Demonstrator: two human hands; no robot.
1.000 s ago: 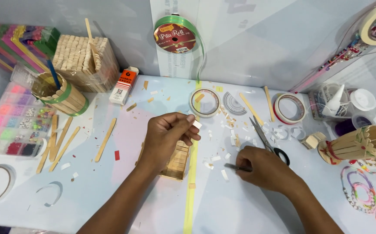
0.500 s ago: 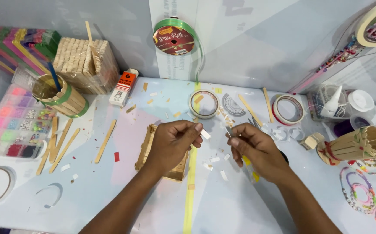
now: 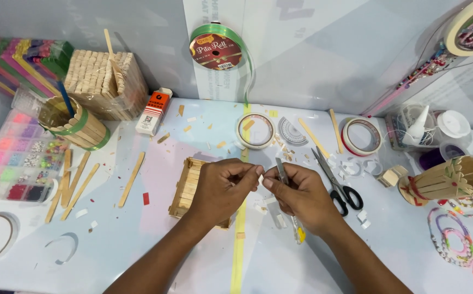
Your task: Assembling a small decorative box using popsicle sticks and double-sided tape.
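Left hand (image 3: 223,188): grip pinched on a small white scrap (image 3: 260,178), above the stick panel (image 3: 186,185) lying on the table (image 3: 138,250).
Right hand (image 3: 302,196): grip closed on a slim craft knife (image 3: 283,173), fingertips meeting the left's.
Change: hands have drawn closer together than half a second ago.
Farther: scissors (image 3: 334,182), tape roll (image 3: 255,130).
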